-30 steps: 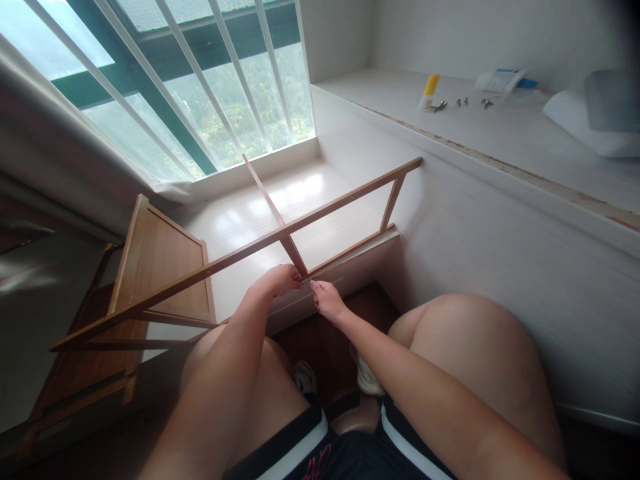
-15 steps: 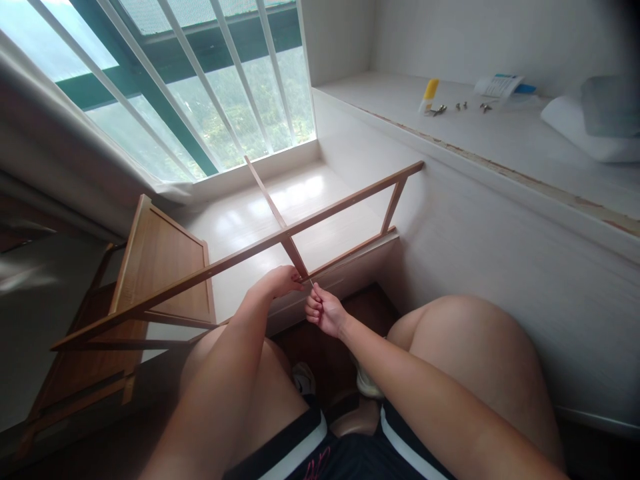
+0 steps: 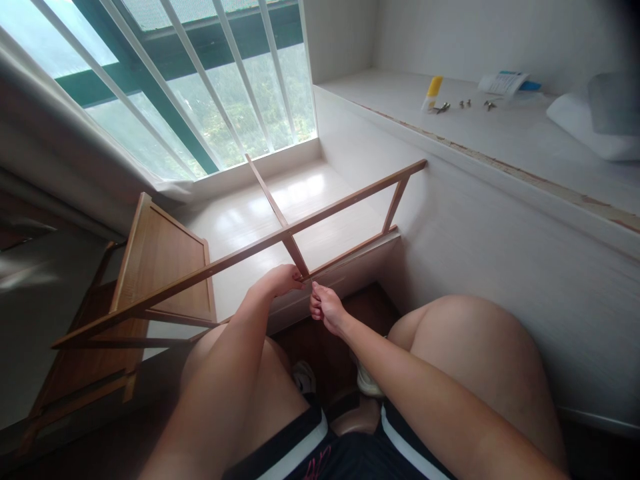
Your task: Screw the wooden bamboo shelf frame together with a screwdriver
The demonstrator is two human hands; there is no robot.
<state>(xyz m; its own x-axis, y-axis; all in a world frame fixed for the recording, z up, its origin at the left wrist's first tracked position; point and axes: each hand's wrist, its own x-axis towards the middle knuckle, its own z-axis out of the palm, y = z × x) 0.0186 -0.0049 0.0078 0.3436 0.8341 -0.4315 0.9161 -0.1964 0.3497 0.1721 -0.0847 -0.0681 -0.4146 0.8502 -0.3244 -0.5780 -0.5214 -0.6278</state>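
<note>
A thin wooden frame (image 3: 345, 204) of crossed bars slants across the middle of the view, joined to a brown wooden tray table (image 3: 160, 267) on the left. My left hand (image 3: 280, 279) is closed round the lower end of the crossing bar. Just right of it, my right hand (image 3: 325, 308) pinches a thin metal tool against the same bar end; the tool is too small to name. Both hands nearly touch at that joint.
A barred window (image 3: 210, 87) fills the upper left above a glossy white sill (image 3: 270, 213). On the raised white ledge (image 3: 500, 133) at right lie a yellow-capped tube (image 3: 431, 93), several small metal fittings (image 3: 465, 104), a paper packet (image 3: 503, 82) and a pillow (image 3: 595, 113). My knees fill the foreground.
My right hand dropped slightly away from the bar end half a second ago, then came back up to it. The left hand and frame have stayed put.
</note>
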